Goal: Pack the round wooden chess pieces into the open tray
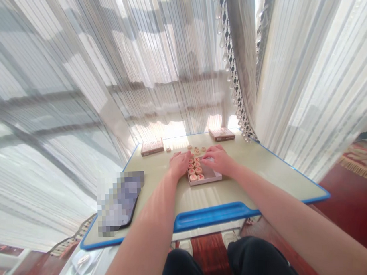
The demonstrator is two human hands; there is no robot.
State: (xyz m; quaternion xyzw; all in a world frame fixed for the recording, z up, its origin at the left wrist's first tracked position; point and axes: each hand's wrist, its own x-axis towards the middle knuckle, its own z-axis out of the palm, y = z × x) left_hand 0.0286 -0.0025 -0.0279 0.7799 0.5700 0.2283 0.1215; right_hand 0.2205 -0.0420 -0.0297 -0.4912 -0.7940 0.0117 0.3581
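A small white tray (213, 176) sits in the middle of a beige table and holds several round wooden pieces (196, 171) with red marks, stacked along its left side. My left hand (180, 163) rests at the tray's left edge, fingers stretched forward and touching the pieces. My right hand (218, 158) lies over the tray's far right part, fingers curled down toward the pieces; what they hold, if anything, is hidden. A few loose pieces (196, 149) lie just beyond the tray.
The table (271, 170) has a blue rim and a blue groove (210, 216) at its near edge. Two flat boxes (152, 147) (222, 133) lie at the far side. A dark phone (121, 204) lies near left. Sheer curtains (175, 65) hang behind.
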